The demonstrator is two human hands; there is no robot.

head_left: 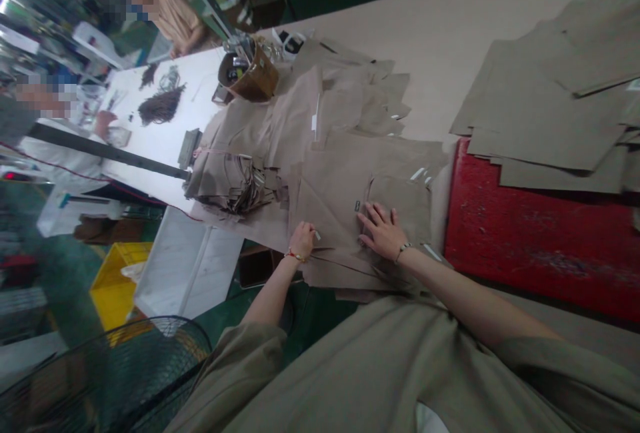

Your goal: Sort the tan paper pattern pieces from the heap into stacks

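Lying near us on the desk (435, 46), the brown fabric (327, 186) is resting beneath our flat, released right grip (383, 232); our left grip (301, 242) is curling near a white slip (317, 236), and we cannot tell whether it is grasping. A cardboard box (259, 78) is standing far left.

The right hand (383, 230) hides some cloth (330, 186); the label (357, 206) bears print too small to read; the red board (505, 246) runs off rightward.

Matt cloth panels (327, 183); glossy, scuffed red board (505, 240); cardboard box (259, 78)
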